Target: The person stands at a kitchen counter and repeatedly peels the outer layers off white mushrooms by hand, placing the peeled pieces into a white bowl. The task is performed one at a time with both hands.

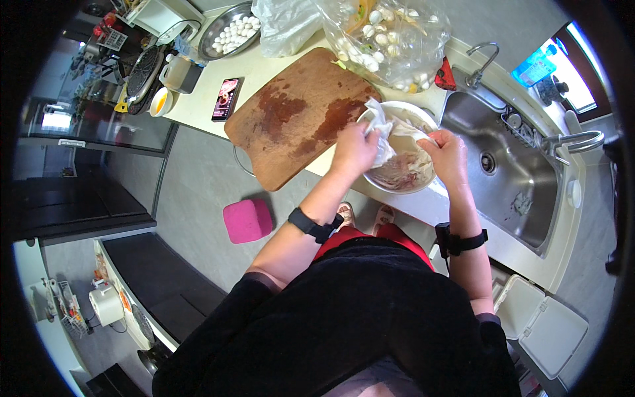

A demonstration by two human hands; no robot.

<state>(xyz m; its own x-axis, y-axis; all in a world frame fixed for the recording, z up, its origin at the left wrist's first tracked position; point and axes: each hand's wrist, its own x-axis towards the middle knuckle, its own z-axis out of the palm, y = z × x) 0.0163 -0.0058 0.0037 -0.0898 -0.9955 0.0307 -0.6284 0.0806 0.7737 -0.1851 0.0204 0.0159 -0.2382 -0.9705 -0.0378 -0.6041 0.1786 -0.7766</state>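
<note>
A white bowl stands at the counter's front edge, between the cutting board and the sink. It holds pale, reddish stuff, perhaps meat in cloudy liquid. Above it, my left hand grips one side of a wet, whitish cloth-like sheet. At the bowl's right rim my right hand pinches another part of that sheet between thumb and fingers. Whether the sheet is cloth or something else, I cannot tell. Left of the bowl lies a wooden cutting board with dark wet stains, its lower corner jutting past the counter edge.
On the right is a steel sink with a faucet. Behind the board lies a clear plastic bag of white mushrooms. A phone, a plastic jug and a metal bowl stand left. A pink stool is on the floor.
</note>
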